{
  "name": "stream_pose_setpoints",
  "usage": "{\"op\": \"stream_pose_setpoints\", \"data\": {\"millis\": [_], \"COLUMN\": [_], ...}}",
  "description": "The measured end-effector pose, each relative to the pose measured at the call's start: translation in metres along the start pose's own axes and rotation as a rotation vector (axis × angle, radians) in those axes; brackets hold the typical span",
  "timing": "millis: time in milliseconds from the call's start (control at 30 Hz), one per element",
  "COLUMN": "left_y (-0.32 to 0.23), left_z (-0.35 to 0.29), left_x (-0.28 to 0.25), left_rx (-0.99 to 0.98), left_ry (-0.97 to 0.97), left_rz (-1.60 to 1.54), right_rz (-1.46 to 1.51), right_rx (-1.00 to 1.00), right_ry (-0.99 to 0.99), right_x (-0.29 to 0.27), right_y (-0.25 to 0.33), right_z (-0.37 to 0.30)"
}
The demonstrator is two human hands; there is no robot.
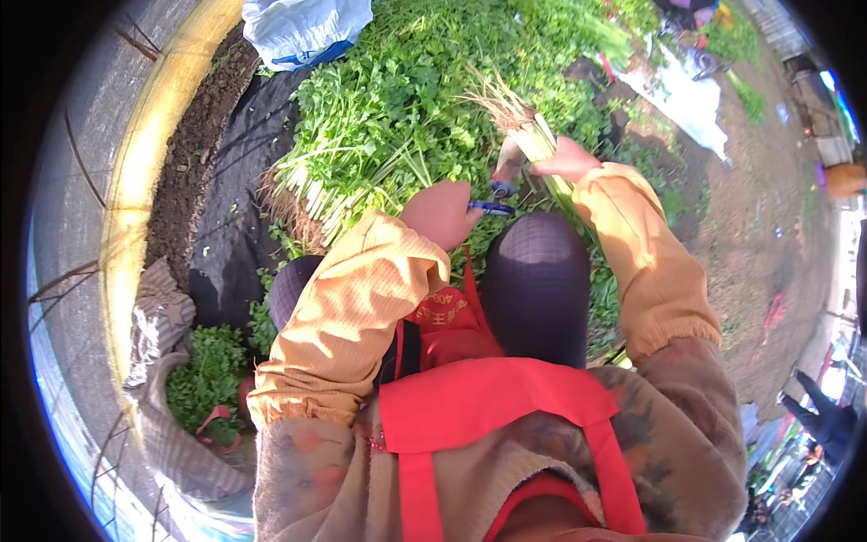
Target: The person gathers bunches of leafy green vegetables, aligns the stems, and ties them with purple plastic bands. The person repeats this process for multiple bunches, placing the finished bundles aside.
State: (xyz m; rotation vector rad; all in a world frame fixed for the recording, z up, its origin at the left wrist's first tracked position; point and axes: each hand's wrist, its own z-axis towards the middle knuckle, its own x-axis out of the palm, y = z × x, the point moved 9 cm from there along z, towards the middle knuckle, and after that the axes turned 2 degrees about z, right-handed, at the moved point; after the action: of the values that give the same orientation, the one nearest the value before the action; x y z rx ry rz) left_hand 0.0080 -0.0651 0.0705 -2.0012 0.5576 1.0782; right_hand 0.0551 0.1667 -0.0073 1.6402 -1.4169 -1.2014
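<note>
My right hand (567,161) is closed around a bunch of celery (539,135), its pale stalks slanting and its brown roots (499,101) pointing up and away. Just left of it, my left hand (438,215) is closed, with a narrow blue strip (492,208) sticking out from its fingers toward the bunch. The strip's exact kind is unclear. A small blue piece (503,189) shows right beyond it, beside the stalks. Both hands are above my knees. Left of my left hand, more celery (312,194) lies with roots turned left.
Leafy greens (397,99) spread in a large heap ahead. A white and blue sack (307,32) stands at the far left. Black sheeting (237,190) lies on the left, near a sack of greens (206,379). White sheeting (682,95) and bare soil (750,244) are to the right.
</note>
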Motion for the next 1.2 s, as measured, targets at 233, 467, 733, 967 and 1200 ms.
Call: {"op": "stream_pose_setpoints", "data": {"millis": [233, 467, 733, 967, 1200], "left_y": [-0.030, -0.060, -0.049, -0.061, -0.068], "left_z": [0.002, -0.031, -0.029, -0.042, -0.034], "left_x": [-0.026, -0.087, -0.088, -0.082, -0.090], "left_rx": [0.239, 0.464, 0.608, 0.617, 0.587], "left_ry": [-0.008, -0.454, -0.370, -0.383, -0.072], "left_rz": [-0.946, -1.559, -1.469, -1.518, -1.793], "right_rz": [0.467, 0.047, -0.171, -0.096, 0.282], "right_rx": [0.031, 0.125, -0.099, -0.013, -0.048], "right_ry": [0.179, 0.039, -0.351, -0.177, -0.150], "right_x": [0.028, 0.096, 0.111, 0.123, 0.105], "right_y": [0.137, 0.147, 0.184, 0.198, 0.168], "right_z": [-0.098, -0.128, -0.144, -0.138, -0.139]}}
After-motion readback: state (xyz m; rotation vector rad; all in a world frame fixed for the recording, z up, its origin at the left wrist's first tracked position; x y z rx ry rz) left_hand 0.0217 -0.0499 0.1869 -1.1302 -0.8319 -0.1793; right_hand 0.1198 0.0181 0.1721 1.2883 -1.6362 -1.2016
